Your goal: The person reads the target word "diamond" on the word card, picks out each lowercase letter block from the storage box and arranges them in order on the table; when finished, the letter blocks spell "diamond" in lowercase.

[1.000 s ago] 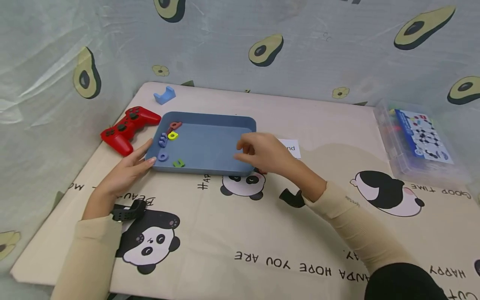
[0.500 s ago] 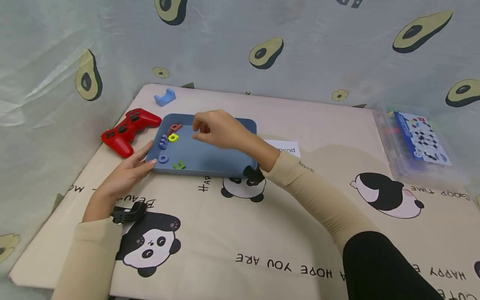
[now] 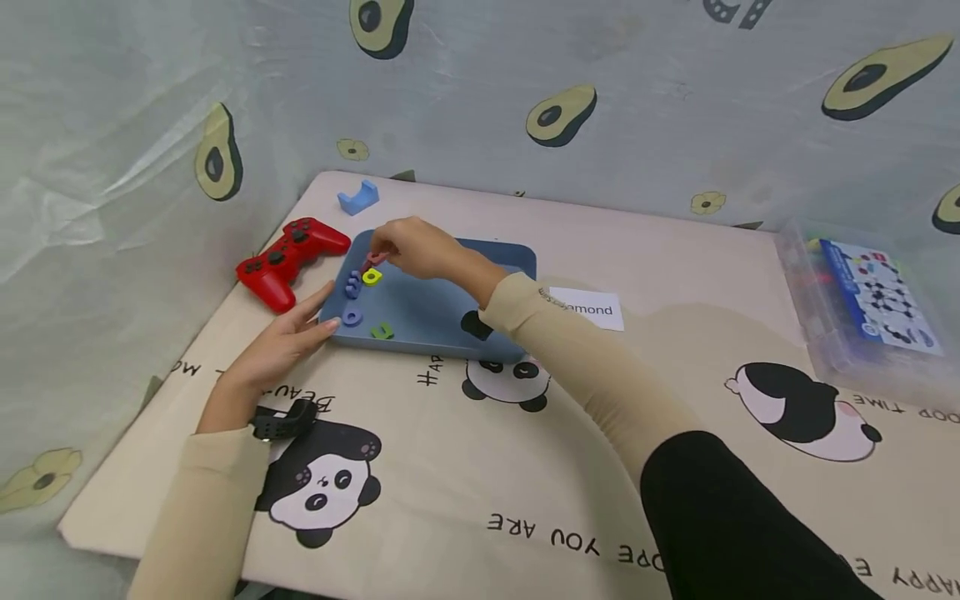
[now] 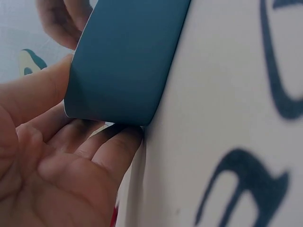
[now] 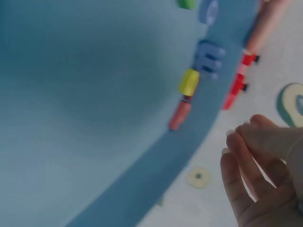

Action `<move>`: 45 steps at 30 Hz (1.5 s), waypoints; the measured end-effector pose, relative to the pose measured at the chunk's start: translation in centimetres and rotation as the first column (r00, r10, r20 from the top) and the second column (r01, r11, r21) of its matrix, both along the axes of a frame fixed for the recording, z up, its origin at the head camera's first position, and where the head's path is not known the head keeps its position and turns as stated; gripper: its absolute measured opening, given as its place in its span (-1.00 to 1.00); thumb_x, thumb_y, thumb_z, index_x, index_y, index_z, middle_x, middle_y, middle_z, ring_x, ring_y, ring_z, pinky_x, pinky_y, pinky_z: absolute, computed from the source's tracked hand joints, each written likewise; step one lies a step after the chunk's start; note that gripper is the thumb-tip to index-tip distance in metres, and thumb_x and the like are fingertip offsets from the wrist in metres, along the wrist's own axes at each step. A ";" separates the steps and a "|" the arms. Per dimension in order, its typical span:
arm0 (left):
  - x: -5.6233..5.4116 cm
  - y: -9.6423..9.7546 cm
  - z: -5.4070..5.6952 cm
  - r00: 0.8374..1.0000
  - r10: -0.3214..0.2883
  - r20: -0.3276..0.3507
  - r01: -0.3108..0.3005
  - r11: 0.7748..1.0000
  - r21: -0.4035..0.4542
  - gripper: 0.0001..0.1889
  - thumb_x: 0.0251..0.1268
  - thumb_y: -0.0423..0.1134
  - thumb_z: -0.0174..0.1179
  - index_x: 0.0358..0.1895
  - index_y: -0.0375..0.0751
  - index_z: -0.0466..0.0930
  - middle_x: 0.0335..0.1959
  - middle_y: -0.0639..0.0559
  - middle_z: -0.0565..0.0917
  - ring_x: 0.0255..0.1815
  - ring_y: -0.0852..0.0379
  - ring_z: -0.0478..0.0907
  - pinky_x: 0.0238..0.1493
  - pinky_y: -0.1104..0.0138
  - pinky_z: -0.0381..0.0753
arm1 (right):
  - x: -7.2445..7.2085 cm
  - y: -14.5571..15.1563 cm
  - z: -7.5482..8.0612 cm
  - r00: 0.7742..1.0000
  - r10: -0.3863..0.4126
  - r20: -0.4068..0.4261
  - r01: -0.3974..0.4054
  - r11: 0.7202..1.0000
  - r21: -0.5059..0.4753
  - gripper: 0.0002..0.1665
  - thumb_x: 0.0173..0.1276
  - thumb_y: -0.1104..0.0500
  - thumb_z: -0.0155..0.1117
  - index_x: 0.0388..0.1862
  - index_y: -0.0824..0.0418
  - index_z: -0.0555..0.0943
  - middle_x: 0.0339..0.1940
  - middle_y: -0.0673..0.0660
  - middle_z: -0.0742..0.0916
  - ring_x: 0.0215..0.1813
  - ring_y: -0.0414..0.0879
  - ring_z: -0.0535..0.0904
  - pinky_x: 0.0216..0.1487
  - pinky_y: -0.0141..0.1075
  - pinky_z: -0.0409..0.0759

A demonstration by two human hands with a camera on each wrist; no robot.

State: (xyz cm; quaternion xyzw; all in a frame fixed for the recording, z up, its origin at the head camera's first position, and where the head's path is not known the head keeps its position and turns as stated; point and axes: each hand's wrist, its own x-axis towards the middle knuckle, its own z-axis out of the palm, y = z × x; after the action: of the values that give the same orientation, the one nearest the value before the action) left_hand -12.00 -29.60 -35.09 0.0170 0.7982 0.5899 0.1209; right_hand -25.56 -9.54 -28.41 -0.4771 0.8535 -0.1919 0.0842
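A shallow blue tray [image 3: 427, 308] lies on the cloth. My left hand [image 3: 281, 350] holds its near left corner, thumb at the rim and fingers against the outer wall [image 4: 123, 71]. Over the tray's left part reaches my right hand [image 3: 420, 247], fingers bent, tips at a red letter piece [image 3: 377, 259]. The right wrist view puts that hand apart from the piece, with nothing visible between its fingers. Close by lie a yellow piece [image 3: 372, 277] and a blue letter m [image 5: 208, 59]. Nearer me are a blue ring-shaped piece [image 3: 352, 316] and a green letter [image 3: 382, 332].
A red game controller [image 3: 292, 260] sits left of the tray, with a light-blue curved stand [image 3: 358, 198] behind. Partly behind the right arm lies a white card [image 3: 600, 310] ending in "amond". A clear plastic box [image 3: 870, 367] with a blue leaflet stands far right.
My right hand has moved left across the tray, from its right end to the red letter. The left hand keeps its place at the corner. The head view has shifted slightly.
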 end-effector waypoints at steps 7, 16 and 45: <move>-0.2 0.0 -0.4 1.000 0.000 0.002 0.000 0.998 0.066 -0.29 0.47 -0.30 -0.03 0.52 -0.10 -0.23 0.53 -0.09 -0.29 0.48 -0.23 -0.26 0.35 -0.02 0.02 | -1.7 -1.4 -2.3 0.997 -0.022 0.080 0.013 0.993 0.121 -0.43 0.34 0.58 -0.17 0.19 0.23 0.54 0.16 0.10 0.60 0.25 -0.10 0.42 0.28 -0.37 0.32; 0.0 -0.5 -0.3 1.000 -0.005 -0.008 0.005 0.996 0.084 -0.30 0.47 -0.33 -0.03 0.52 -0.17 -0.22 0.53 -0.10 -0.27 0.48 -0.18 -0.21 0.36 0.03 0.03 | -2.3 -3.1 -3.8 0.994 -0.025 0.109 -0.003 0.968 0.252 -0.29 0.35 0.55 -0.25 0.35 0.05 0.43 0.33 0.00 0.47 0.34 -0.13 0.27 0.39 -0.34 0.15; -0.1 -0.6 -0.3 1.000 0.004 -0.002 -0.004 0.997 0.074 -0.29 0.46 -0.33 -0.02 0.52 -0.15 -0.21 0.53 -0.07 -0.26 0.48 -0.14 -0.19 0.35 0.07 0.05 | -2.4 -3.4 -4.6 0.998 0.026 -0.054 -0.006 0.941 0.339 -0.59 0.48 0.27 0.02 0.24 0.05 0.54 0.11 0.07 0.54 0.08 -0.11 0.41 0.15 -0.34 0.40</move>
State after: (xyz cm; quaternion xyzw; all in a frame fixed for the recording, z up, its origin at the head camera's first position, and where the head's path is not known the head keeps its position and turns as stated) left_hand -12.06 -30.16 -35.38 0.0206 0.7761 0.6191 0.1181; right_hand -27.98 -12.90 -33.02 -0.4676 0.8720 -0.0280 0.1417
